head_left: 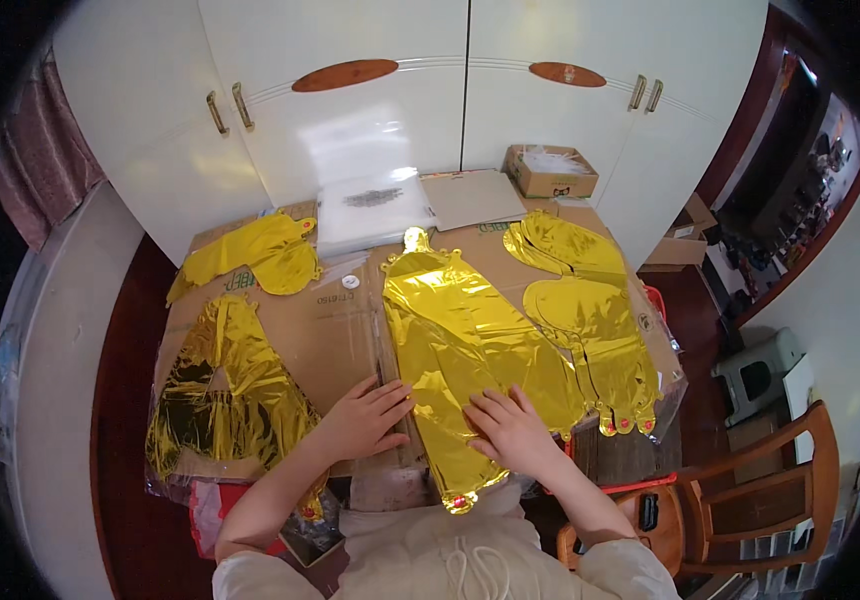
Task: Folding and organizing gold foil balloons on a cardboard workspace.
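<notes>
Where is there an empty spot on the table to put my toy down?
Bare cardboard shows between the left foil stack, the small upper-left foil and the middle foil under the right hand. The left hand rests at its near edge. The right side is crowded with foil balloons.

Only bare cardboard (335,335) mid-left is open to pass; foil piles (225,395) hog the left edge, middle and right edge, plastic bags (370,210) block the back.

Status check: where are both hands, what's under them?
Left hand flat on cardboard. Right hand pressing middle gold foil balloon. More foil stacks either side, not touched.
</notes>
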A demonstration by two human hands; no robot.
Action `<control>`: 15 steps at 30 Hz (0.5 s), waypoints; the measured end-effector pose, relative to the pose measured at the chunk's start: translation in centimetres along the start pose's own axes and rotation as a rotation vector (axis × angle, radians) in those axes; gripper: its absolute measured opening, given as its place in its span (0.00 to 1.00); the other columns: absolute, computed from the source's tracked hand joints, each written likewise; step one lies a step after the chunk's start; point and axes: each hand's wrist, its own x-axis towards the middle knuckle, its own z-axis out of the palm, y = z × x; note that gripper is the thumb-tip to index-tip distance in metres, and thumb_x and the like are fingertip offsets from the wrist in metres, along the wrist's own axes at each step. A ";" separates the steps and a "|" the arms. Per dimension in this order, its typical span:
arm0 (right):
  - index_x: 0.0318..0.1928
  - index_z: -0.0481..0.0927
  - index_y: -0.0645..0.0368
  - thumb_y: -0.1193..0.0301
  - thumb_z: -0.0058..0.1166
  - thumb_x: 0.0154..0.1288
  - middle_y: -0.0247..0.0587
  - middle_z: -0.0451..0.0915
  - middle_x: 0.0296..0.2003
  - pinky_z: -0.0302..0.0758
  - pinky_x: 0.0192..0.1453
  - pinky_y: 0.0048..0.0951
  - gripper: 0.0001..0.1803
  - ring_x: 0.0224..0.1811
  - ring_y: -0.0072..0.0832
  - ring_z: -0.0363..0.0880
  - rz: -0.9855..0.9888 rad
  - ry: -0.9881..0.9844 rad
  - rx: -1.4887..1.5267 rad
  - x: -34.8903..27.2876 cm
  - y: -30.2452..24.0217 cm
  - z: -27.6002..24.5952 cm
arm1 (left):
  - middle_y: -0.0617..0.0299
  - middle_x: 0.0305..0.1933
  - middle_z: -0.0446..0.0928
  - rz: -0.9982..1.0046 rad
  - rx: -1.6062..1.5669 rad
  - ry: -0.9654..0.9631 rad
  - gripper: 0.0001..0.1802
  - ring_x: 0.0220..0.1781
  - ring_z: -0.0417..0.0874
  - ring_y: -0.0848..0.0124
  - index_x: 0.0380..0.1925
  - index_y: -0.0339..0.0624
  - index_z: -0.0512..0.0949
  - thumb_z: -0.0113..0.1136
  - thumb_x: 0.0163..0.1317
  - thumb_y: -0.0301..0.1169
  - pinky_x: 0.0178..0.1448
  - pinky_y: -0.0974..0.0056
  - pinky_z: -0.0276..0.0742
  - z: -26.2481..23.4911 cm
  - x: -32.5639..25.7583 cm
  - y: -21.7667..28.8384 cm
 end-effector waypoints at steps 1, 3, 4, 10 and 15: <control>0.58 0.74 0.55 0.56 0.58 0.61 0.40 0.72 0.59 0.55 0.72 0.54 0.28 0.66 0.37 0.65 -0.001 -0.001 -0.005 0.0 0.0 0.0 | 0.57 0.62 0.71 0.007 0.015 0.018 0.29 0.68 0.68 0.62 0.56 0.42 0.74 0.56 0.63 0.51 0.71 0.49 0.60 -0.1 0.1 0.0; 0.58 0.74 0.55 0.57 0.57 0.62 0.38 0.73 0.59 0.55 0.72 0.54 0.26 0.66 0.36 0.66 -0.006 -0.003 -0.014 -0.1 -0.1 0.1 | 0.57 0.61 0.72 0.012 0.030 0.034 0.29 0.67 0.69 0.62 0.55 0.42 0.74 0.56 0.62 0.51 0.70 0.50 0.61 -0.3 0.2 0.1; 0.58 0.74 0.54 0.57 0.57 0.62 0.38 0.73 0.59 0.55 0.72 0.54 0.26 0.66 0.36 0.66 -0.009 -0.004 -0.017 -0.2 -0.1 0.1 | 0.57 0.61 0.73 0.009 0.031 0.031 0.29 0.67 0.69 0.62 0.55 0.42 0.74 0.56 0.62 0.52 0.70 0.49 0.61 -0.3 0.2 0.1; 0.57 0.75 0.54 0.58 0.55 0.63 0.36 0.74 0.58 0.55 0.71 0.55 0.24 0.65 0.34 0.66 -0.029 0.024 -0.023 -0.2 -0.2 0.6 | 0.57 0.61 0.73 -0.014 0.044 0.047 0.29 0.66 0.69 0.62 0.55 0.41 0.74 0.57 0.62 0.51 0.70 0.49 0.60 -0.6 0.6 0.3; 0.56 0.75 0.53 0.58 0.55 0.63 0.36 0.75 0.57 0.56 0.71 0.56 0.23 0.65 0.33 0.67 -0.035 0.032 -0.032 -0.1 -0.4 0.4 | 0.52 0.63 0.70 -0.078 -0.012 0.068 0.29 0.68 0.67 0.59 0.58 0.39 0.72 0.55 0.64 0.49 0.72 0.50 0.58 0.1 2.5 0.1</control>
